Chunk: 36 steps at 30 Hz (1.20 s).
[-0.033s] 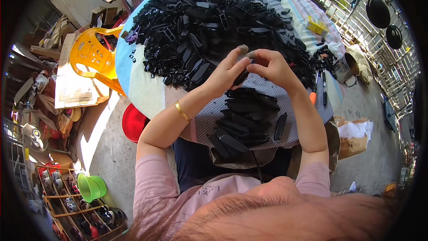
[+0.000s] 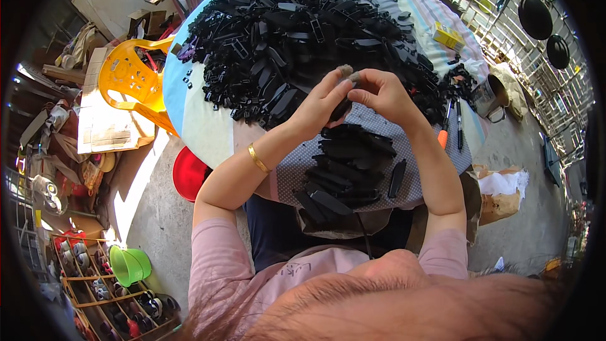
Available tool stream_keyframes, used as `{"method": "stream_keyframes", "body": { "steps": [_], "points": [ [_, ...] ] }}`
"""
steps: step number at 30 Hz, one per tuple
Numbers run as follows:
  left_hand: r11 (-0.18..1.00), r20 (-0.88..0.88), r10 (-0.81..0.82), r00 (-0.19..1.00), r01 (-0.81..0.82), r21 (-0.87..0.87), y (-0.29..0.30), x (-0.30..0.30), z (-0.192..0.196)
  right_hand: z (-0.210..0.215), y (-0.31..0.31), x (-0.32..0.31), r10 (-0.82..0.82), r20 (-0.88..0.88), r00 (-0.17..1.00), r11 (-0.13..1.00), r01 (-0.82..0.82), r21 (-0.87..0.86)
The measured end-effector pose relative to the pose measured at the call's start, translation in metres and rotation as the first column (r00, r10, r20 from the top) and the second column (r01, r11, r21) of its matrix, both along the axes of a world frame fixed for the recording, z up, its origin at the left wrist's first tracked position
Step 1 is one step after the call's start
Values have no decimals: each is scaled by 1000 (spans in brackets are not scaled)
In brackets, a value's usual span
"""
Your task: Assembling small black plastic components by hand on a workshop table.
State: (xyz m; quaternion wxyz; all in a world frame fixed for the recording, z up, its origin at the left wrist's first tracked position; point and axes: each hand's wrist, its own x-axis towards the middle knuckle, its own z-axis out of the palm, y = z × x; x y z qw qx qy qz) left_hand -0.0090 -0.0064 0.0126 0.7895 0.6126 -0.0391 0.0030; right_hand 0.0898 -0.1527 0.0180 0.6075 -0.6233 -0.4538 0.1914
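Observation:
Over the near edge of a big heap of black plastic parts, my two hands meet with their fingertips together. My left hand is closed around a dark plastic piece, mostly hidden by the fingers. Thumb and fingers of my right hand are pinched against the same spot; what they grip is too small and covered to make out. Greyish covers show on some fingertips. Just below the hands lies a stack of long black plastic pieces, with one single piece to its right.
The round table has a patterned cloth. On its right lie an orange-handled screwdriver, a black pen-like tool, a metal mug and a yellow box. A yellow chair and red basin stand left.
My fingers and right thumb have shifted very slightly where the hands meet. Everything else stays in place.

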Motion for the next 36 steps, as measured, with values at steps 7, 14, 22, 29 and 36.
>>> {"method": "stream_keyframes", "body": {
  "steps": [7, 14, 22, 29, 36],
  "points": [
    [871, 164, 7, 986, -86, 483, 0, -7, 8, 5, -23, 33, -63, -155, 986, 995, 51, -83],
    [636, 324, -527, 786, 112, 763, 3, -12, 12, -14, -29, 52, -240, 797, 554, 738, 638, -222],
    [856, 66, -264, 962, 202, 477, 12, -2, 2, -29, -10, 51, -258, 917, 305, 542, 831, -124],
    [946, -86, 34, 996, -5, 324, 9, 8, -15, -19, -20, 53, -483, 643, 595, 709, 696, -112],
    [989, -32, 42, 999, -47, -141, 11, 16, -24, -5, 0, 12, -191, -69, 979, 971, 178, -160]
  ]
}}
